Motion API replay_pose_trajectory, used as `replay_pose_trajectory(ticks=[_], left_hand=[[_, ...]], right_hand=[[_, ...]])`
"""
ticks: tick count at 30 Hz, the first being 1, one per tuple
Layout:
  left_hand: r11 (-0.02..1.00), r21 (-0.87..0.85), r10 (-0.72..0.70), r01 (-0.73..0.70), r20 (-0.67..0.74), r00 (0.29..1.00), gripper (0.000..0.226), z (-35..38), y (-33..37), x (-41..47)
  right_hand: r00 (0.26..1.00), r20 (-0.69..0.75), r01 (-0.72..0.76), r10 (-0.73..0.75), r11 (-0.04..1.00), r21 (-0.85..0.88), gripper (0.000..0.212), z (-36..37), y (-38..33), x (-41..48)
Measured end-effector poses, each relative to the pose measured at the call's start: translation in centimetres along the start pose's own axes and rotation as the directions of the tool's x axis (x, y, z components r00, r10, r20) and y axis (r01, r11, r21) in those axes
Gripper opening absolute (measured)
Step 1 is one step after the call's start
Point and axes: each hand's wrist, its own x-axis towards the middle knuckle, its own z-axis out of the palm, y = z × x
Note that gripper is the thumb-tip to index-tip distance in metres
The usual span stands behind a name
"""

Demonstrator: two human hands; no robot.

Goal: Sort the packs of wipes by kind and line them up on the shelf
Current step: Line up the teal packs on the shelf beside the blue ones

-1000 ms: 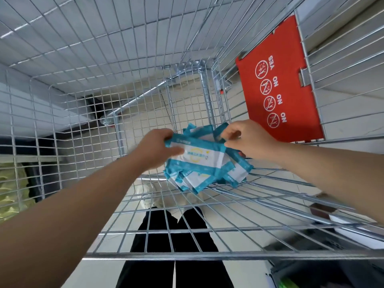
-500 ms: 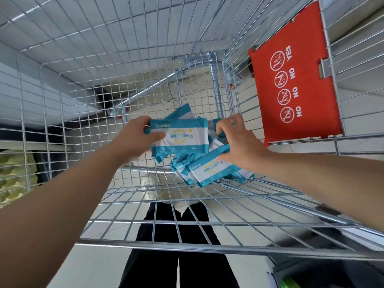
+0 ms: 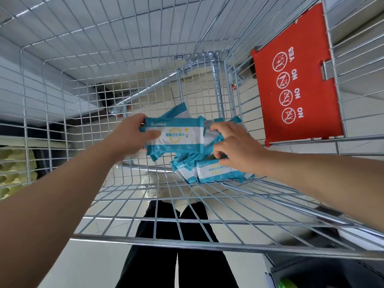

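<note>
Black trousers (image 3: 199, 267) show below the wire cart (image 3: 187, 245). Above its floor the left hand (image 3: 133, 138) pinches 1 blue-and-white pack (image 3: 176, 140) by its end (label up), clear of the mesh. The right hand (image 3: 234, 148) curls its fingers round the pile of packs (image 3: 216, 173) lying on the cart floor. Beyond, a red sign (image 3: 295, 80) sits on the cart's side.

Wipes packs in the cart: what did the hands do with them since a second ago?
The left hand lifted one pack up and leftward off the pile and holds it. The right hand keeps gripping the pile, which stayed in the cart near the red sign.
</note>
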Motion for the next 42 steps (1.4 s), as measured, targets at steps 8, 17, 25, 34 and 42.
replay_pose_trajectory(ticks=[8,17,25,34,42], left_hand=[[0.994,-0.110,-0.003,0.000,-0.029,1.000,0.019,-0.7,-0.5,0.3],[0.987,-0.157,0.020,-0.028,-0.057,0.998,0.019,-2.8,1.1,-0.4],[0.983,-0.102,0.111,-0.153,-0.337,0.935,0.012,-8.2,3.4,-3.5],[0.944,-0.128,0.134,-0.303,-0.691,0.710,0.016,-13.8,6.6,-16.6],[0.916,-0.120,0.065,-0.382,-0.897,0.437,0.011,-18.5,5.0,-34.3]], right_hand=[[0.998,-0.027,-0.061,0.063,0.995,0.078,0.018,-0.8,-0.8,0.7],[0.970,-0.152,-0.180,0.191,0.980,0.086,0.016,-3.7,-1.6,0.9],[0.855,-0.340,-0.236,0.392,0.878,0.417,0.008,-10.5,-4.1,1.9],[0.725,-0.654,0.016,0.214,0.945,0.327,0.012,-23.9,-11.7,-0.2],[0.604,-0.786,0.337,-0.129,0.935,0.105,0.014,-34.8,-27.2,-5.3]])
